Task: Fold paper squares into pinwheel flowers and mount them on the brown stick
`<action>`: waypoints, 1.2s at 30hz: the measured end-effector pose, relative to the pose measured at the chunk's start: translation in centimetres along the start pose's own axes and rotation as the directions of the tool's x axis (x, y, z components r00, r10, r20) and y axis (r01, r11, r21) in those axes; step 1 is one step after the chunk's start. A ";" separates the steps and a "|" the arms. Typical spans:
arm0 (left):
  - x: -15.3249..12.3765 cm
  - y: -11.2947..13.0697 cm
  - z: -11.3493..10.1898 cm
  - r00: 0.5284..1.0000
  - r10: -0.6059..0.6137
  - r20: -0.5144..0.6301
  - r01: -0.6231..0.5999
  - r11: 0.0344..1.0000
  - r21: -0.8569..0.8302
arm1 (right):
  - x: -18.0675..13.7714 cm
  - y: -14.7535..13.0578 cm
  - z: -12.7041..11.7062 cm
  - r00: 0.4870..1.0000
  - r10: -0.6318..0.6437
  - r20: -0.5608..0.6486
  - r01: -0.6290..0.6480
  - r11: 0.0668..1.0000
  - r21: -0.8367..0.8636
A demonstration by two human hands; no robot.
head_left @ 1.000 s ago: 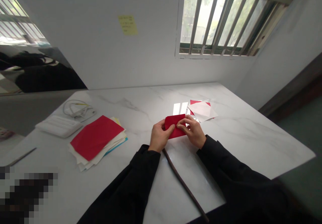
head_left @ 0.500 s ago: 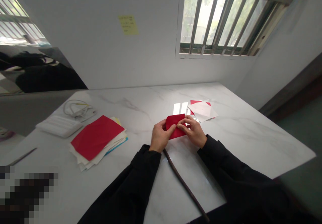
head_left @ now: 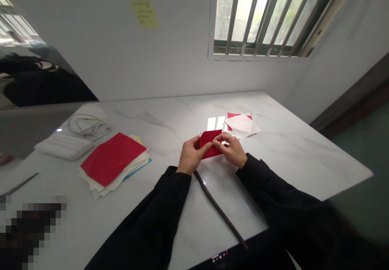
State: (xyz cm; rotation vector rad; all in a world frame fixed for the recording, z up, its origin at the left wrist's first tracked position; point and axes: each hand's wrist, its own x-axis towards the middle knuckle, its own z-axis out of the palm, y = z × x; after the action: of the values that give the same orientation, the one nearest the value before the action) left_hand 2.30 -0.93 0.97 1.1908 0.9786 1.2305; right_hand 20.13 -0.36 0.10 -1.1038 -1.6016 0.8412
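A small piece of red paper (head_left: 210,137), apparently folded, is held up above the table between both hands. My left hand (head_left: 191,155) grips its left side, the thumb lying across the front. My right hand (head_left: 232,148) pinches the paper near its middle and right side, thumb and forefinger close to the left thumb. Whatever detail lies between the fingertips is too small to make out. Below the hands, a thin dark stick (head_left: 220,211) slants across the table toward the near edge.
On the left lies a paper stack with a red sheet (head_left: 112,158) on top. Behind it are a white box (head_left: 65,146) and a coiled cable (head_left: 88,126). White and red paper pieces (head_left: 243,125) lie behind my right hand. A dark screen edge (head_left: 220,256) shows at the front.
The camera view has shifted a little, so everything sits slightly higher and further left. Both hands keep hold of the red paper, its top edge now looking more curved. A dark screen edge has appeared below.
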 end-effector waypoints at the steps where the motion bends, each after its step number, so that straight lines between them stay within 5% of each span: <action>1: 0.0 0.0 0.0 1.000 -0.001 0.000 0.001 1.000 -0.001 | 0.0 0.0 0.0 1.000 0.004 -0.004 -0.004 1.000 -0.001; 13: 0.1 -0.4 0.2 1.000 0.008 -0.021 -0.008 1.000 -0.020 | 0.0 0.5 0.2 0.998 -0.021 -0.057 0.021 1.000 -0.004; 26: 0.1 -0.3 0.7 0.998 -0.051 -0.043 0.045 0.989 -0.138 | 0.0 1.0 0.7 0.998 0.050 -0.033 -0.036 0.942 0.334; 36: 0.2 -0.5 0.5 0.995 -0.070 -0.066 0.061 0.990 -0.124 | 0.2 0.8 1.0 0.997 0.032 -0.073 -0.009 0.955 0.297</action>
State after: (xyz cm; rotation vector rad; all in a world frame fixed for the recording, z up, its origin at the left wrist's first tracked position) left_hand 2.89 -0.79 0.58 1.0189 0.9728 1.2681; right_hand 19.31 0.09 -0.82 -0.9272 -1.3493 1.0045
